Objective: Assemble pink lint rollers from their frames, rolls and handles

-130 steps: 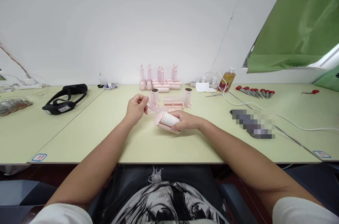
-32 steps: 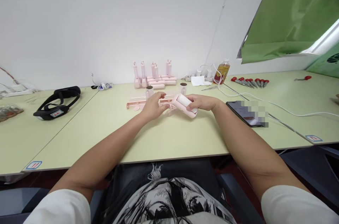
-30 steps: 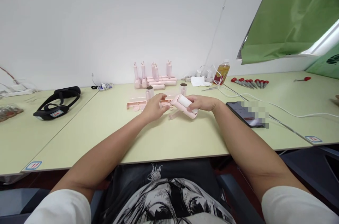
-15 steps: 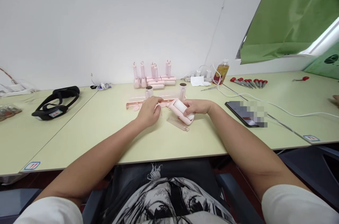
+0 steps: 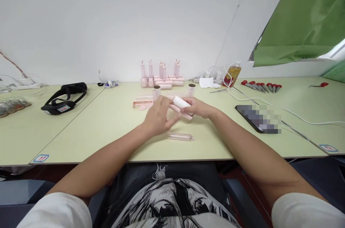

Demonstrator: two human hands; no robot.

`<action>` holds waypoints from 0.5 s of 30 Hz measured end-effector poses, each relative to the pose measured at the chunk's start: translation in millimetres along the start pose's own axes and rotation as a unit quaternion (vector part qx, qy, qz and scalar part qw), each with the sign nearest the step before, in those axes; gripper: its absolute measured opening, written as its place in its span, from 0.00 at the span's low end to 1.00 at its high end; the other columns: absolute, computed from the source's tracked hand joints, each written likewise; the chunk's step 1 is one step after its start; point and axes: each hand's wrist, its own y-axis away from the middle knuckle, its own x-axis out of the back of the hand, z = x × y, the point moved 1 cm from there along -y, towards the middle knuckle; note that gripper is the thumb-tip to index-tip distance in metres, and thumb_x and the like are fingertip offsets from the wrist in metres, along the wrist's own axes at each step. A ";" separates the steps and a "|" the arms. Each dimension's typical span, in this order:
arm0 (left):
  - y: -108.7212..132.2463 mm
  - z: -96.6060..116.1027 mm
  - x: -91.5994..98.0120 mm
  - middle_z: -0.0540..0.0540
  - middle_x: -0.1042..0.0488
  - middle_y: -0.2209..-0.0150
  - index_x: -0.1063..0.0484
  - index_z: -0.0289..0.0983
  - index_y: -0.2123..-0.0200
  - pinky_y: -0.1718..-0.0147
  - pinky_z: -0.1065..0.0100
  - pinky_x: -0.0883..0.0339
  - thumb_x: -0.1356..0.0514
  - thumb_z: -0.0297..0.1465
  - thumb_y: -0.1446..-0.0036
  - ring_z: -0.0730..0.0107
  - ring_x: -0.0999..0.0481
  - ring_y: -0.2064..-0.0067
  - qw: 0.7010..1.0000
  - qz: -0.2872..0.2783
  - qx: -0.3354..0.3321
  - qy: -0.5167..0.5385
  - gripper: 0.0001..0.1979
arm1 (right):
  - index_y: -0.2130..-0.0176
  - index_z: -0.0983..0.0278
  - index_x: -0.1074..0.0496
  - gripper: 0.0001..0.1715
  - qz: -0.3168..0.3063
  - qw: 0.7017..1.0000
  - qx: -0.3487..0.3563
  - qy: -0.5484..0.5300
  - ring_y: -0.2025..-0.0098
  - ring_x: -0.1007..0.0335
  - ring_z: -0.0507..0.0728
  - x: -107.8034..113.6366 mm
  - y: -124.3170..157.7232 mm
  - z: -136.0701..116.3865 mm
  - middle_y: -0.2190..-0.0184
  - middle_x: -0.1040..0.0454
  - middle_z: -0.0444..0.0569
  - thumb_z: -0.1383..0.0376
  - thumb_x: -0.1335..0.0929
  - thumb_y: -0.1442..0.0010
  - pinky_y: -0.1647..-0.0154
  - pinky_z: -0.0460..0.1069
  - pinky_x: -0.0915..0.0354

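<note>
My right hand (image 5: 198, 108) is closed round a pink lint roller with a white roll (image 5: 181, 103), held just above the table (image 5: 107, 127). Beside it my left hand (image 5: 159, 117) hovers with the fingers spread and nothing in them, the fingertips close to the roller's near end. A clear pink cover piece (image 5: 180, 136) lies on the table in front of both hands. Behind the hands lie flat pink parts (image 5: 142, 103) and two upright pink rollers (image 5: 156, 92).
A group of pink lint rollers (image 5: 161, 77) stands at the wall. A black headset (image 5: 64, 97) lies at the left, a phone (image 5: 257, 118) and white cables (image 5: 302, 120) at the right. Red-handled screwdrivers (image 5: 261, 86) and a bottle (image 5: 232, 75) are at the back right.
My left hand has come back from the flat pink parts and opened near the roller. The clear cover piece now lies alone on the table, nearer me. My right hand lifted the roller slightly.
</note>
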 end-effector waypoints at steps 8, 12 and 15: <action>5.6 31.1 -29.7 0.42 0.26 0.64 0.28 0.36 0.66 0.65 0.61 0.41 0.45 0.36 0.39 0.60 0.29 0.63 0.939 -0.263 -0.180 -0.133 0.10 | 0.59 0.64 0.32 0.23 0.177 0.981 0.026 -0.078 0.73 0.40 0.51 28.5 -1.9 10.1 0.71 0.34 0.43 0.57 0.28 0.53 0.79 0.44 0.45; -23.4 14.4 -56.8 0.40 0.26 0.64 0.26 0.35 0.66 0.61 0.59 0.42 0.46 0.35 0.38 0.57 0.29 0.59 0.938 -0.234 -0.193 -0.166 0.12 | 0.59 0.63 0.33 0.24 0.213 0.970 0.055 -0.107 0.76 0.44 0.50 38.9 -2.2 14.8 0.73 0.37 0.41 0.56 0.28 0.54 0.82 0.44 0.48; -42.7 2.1 -72.6 0.38 0.25 0.61 0.24 0.34 0.64 0.58 0.57 0.43 0.46 0.33 0.38 0.54 0.29 0.56 0.944 -0.225 -0.154 -0.188 0.12 | 0.59 0.63 0.33 0.24 0.207 0.974 0.045 -0.086 0.76 0.43 0.51 43.6 -1.5 18.4 0.73 0.36 0.42 0.55 0.28 0.54 0.81 0.45 0.47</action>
